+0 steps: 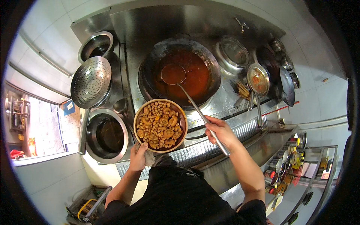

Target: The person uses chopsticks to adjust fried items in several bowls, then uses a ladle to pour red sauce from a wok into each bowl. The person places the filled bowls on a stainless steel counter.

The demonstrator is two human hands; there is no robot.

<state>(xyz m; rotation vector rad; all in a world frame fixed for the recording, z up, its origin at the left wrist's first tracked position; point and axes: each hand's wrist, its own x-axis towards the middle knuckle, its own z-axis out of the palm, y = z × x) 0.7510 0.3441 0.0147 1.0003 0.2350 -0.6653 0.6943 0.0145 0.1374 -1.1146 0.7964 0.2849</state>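
Note:
My left hand (138, 157) grips the near rim of a brown bowl (184, 123), with a greyish cloth (150, 158) between hand and bowl. Cooked beans and chunks of what looks like meat (160, 123) fill it. My right hand (220, 131) is closed around the metal handle of a ladle (194, 102). The ladle's round bowl rests in the reddish-brown liquid of a large dark wok (215, 74), which sits on the stove just beyond the brown bowl. Liquid (197, 67) covers the middle of the wok, below its bare sides.
At left, a perforated metal strainer (91, 81) lies between two metal pots, one behind (112, 42) and one holding dark liquid (123, 129). Right of the wok are a metal container (234, 52), a bamboo brush (242, 89), a fine-mesh skimmer (258, 78) and another wok (287, 84).

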